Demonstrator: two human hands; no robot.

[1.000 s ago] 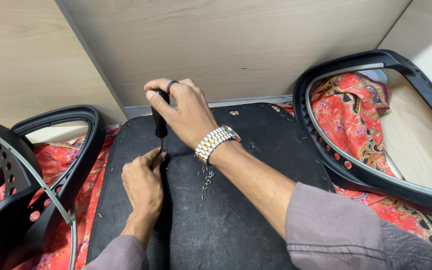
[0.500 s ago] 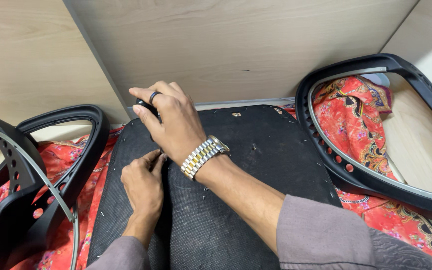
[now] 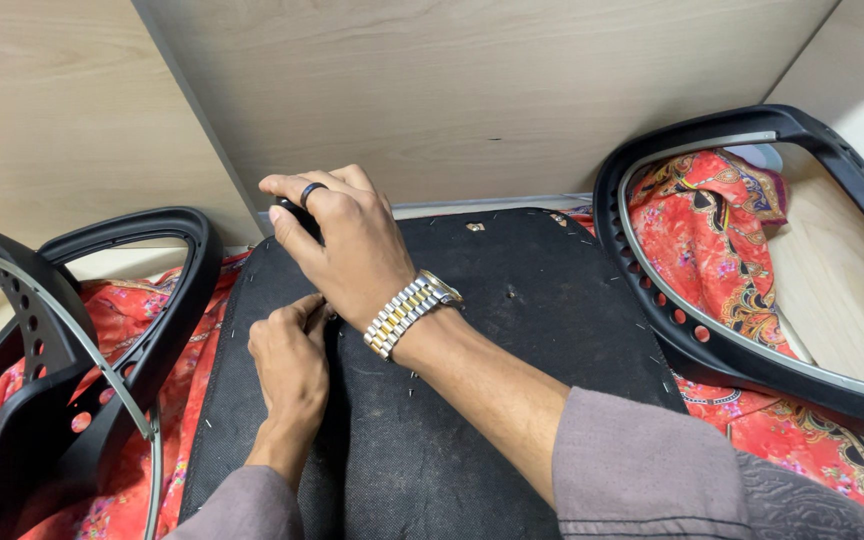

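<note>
Hands: two, both mine, both over the black seat pad [image 3: 512,330].
Right hand [image 3: 347,245]: fingers curled down and closed over a black tool handle [image 3: 297,213]; only a small dark part of it shows under my index finger and thumb. One dark ring on one finger, one metal link watch [image 3: 407,312] on the wrist.
Left hand [image 3: 292,365]: fingers bent and bunched together, tips pressed at the pad just beneath my right hand. I cannot tell whether they pinch anything; my right hand hides the tips.
Tool position: near the far left corner of the pad, close to the wooden back panel [image 3: 512,90]. Its lower part is hidden.
Seat pad: one, black fabric face, lying flat. Small metal staples dot its left edge and far right edge; too small to count.
Chair frames: two, black plastic. Left frame [image 3: 102,330] lies just beside the pad's left edge, with a row of round holes and a pale inner strip. Right frame [image 3: 692,290] lies against the pad's right edge, with the same holes.
Cloth: red patterned cloth [image 3: 712,220] under the frames, showing through both.
Open room: the middle and right of the pad are bare. Far edge is shut in by the back panel; left and right are shut in by the frames.
</note>
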